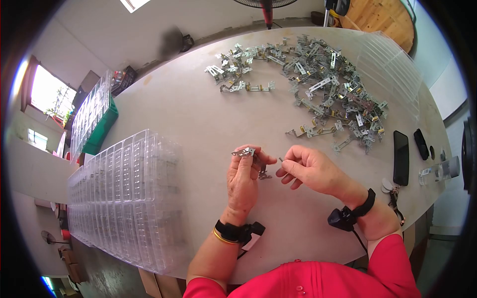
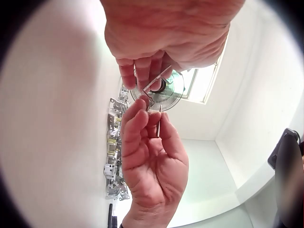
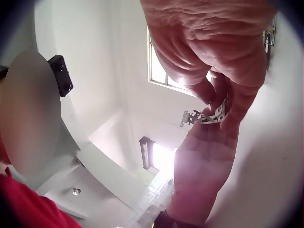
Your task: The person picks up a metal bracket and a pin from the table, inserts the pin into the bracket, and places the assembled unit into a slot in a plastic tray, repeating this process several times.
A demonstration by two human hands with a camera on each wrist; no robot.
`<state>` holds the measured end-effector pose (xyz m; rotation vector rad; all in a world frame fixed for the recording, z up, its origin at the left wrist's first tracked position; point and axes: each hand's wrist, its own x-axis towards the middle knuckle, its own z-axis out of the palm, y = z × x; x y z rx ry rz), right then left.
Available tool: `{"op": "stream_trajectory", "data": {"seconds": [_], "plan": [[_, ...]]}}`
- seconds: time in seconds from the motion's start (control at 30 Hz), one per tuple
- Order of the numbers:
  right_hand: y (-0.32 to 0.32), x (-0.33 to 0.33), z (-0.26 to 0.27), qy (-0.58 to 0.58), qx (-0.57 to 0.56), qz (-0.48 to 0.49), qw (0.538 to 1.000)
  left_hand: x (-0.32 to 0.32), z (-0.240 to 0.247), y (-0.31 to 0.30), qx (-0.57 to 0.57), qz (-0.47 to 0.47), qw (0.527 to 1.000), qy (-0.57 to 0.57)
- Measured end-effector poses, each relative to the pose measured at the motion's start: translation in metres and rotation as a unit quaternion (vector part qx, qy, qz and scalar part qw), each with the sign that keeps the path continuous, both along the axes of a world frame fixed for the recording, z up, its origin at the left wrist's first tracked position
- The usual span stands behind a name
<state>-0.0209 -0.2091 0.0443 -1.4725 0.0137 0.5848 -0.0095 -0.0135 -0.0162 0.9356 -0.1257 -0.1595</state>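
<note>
The left hand (image 1: 242, 185) grips a silvery metal bracket (image 1: 244, 152) between thumb and fingers, its darker lower part hanging by the fingertips. Just right of it, the right hand (image 1: 313, 171) pinches a small thin metal piece (image 1: 281, 159). In the left wrist view this thin pin-like piece (image 2: 158, 127) stands between the thumb and fingers of the right hand (image 2: 154, 166). The right wrist view has the bracket (image 3: 213, 116) at the fingertips of the left hand (image 3: 204, 156), partly hidden by the right hand (image 3: 213, 42).
Many metal brackets (image 1: 330, 84) lie heaped at the table's back right, with a smaller group (image 1: 233, 64) beside them. Stacked clear compartment trays (image 1: 124, 203) stand at left, near a green box (image 1: 102, 131). A phone (image 1: 401, 158) and a clear bottle (image 1: 437, 171) lie at right.
</note>
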Motion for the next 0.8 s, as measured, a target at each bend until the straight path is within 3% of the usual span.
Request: {"op": "stream_trajectory", "data": {"seconds": [0.07,0.2,0.27,0.53,0.6,0.73,0.8], "plan": [[-0.001,-0.001,0.007,-0.064,-0.086,-0.024,0.994,-0.001,0.002,-0.003,0.044,0.011,0.999,0.000],[-0.002,-0.004,0.017,-0.094,-0.069,-0.017,0.993,-0.007,0.014,-0.008,0.194,0.022,0.980,-0.038],[0.001,-0.009,0.019,-0.135,-0.020,-0.003,0.991,-0.009,0.017,-0.010,0.213,0.021,0.976,-0.046],[0.009,-0.015,0.017,-0.171,-0.048,-0.014,0.984,-0.011,0.011,-0.014,0.274,0.046,0.957,-0.085],[0.009,-0.015,0.016,-0.172,-0.055,-0.024,0.983,-0.010,0.006,-0.014,0.347,0.088,0.925,-0.125],[0.008,-0.014,0.013,-0.179,-0.061,-0.033,0.981,-0.011,0.005,-0.015,0.359,0.119,0.916,-0.133],[0.007,-0.013,0.012,-0.184,-0.074,-0.043,0.979,-0.011,0.005,-0.018,0.411,0.189,0.870,-0.197]]}}
